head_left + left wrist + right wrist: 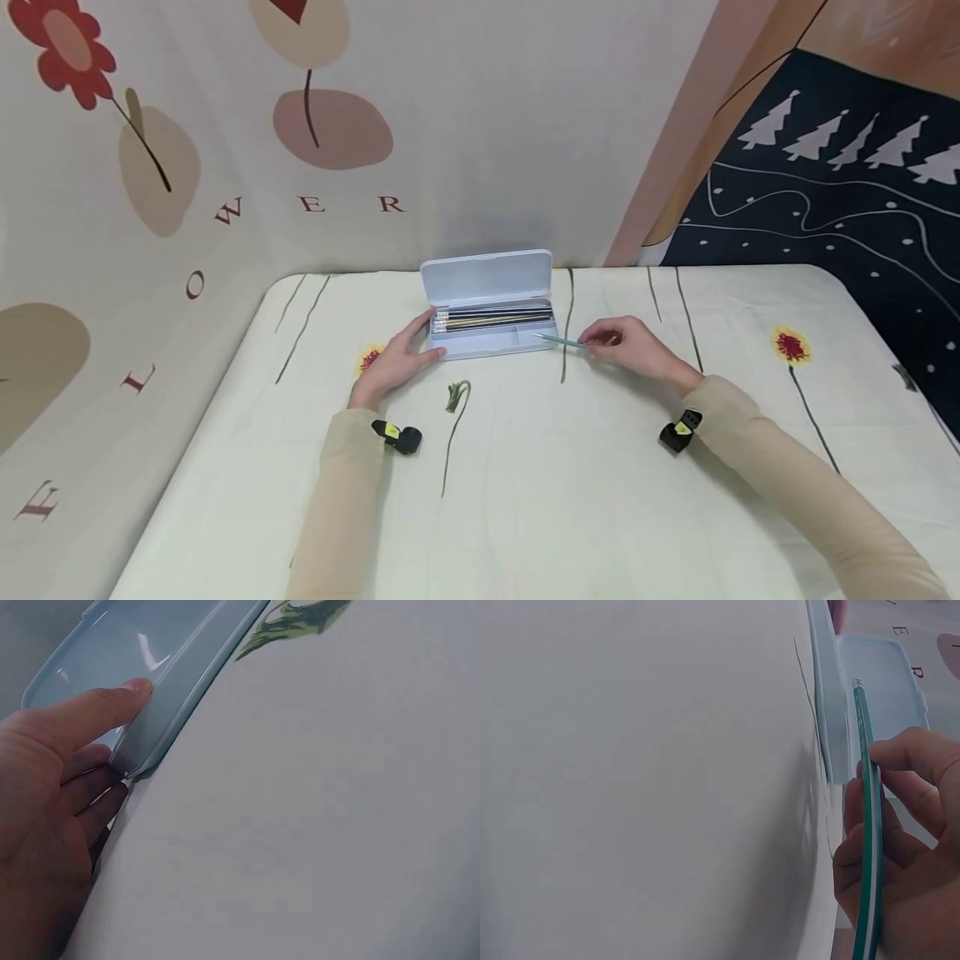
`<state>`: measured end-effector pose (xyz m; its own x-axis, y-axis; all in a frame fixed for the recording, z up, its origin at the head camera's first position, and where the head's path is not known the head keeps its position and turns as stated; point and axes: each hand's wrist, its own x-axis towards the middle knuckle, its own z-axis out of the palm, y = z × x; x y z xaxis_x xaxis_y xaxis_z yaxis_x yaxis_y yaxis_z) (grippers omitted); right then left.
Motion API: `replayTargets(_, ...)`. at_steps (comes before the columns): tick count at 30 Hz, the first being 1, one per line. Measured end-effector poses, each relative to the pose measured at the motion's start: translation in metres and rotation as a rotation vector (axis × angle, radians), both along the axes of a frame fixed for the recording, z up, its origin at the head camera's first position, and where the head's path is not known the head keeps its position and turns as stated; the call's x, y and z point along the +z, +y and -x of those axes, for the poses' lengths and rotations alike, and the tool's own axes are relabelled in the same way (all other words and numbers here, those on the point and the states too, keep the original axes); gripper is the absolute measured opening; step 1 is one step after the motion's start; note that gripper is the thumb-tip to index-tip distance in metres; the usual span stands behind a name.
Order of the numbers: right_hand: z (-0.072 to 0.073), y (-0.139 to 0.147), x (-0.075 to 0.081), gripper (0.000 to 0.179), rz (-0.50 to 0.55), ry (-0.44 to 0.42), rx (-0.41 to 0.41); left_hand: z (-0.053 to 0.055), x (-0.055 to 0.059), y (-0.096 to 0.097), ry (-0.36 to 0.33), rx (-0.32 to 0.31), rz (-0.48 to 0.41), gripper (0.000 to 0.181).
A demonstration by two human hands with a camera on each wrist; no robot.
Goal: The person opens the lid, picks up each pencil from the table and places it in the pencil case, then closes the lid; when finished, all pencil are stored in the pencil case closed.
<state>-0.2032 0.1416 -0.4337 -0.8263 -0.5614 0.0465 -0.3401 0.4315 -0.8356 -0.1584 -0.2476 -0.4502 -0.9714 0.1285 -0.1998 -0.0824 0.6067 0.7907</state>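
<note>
A pale blue pencil case lies with its lid raised. Inside its rear compartment sit several pencils, dark and yellowish, white ends to the left. My left hand holds the case's left end, its thumb over the front wall and the other fingers by the corner. Between thumb and fingers, my right hand pinches a green pencil. The pencil's silvery end points left over the case's small right compartment; I cannot tell whether it touches the case.
The table has a white cloth printed with flowers and stems. Behind the case rises a patterned wall hanging. A dark backdrop with white trees hangs at the right. Each wrist wears a small black camera.
</note>
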Motion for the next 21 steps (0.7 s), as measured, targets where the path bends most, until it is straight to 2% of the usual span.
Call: replayTargets(21,0.022,-0.053,-0.001,0.013,0.039,0.052,0.025,0.002,-0.002,0.0,0.012,0.001,0.014,0.079)
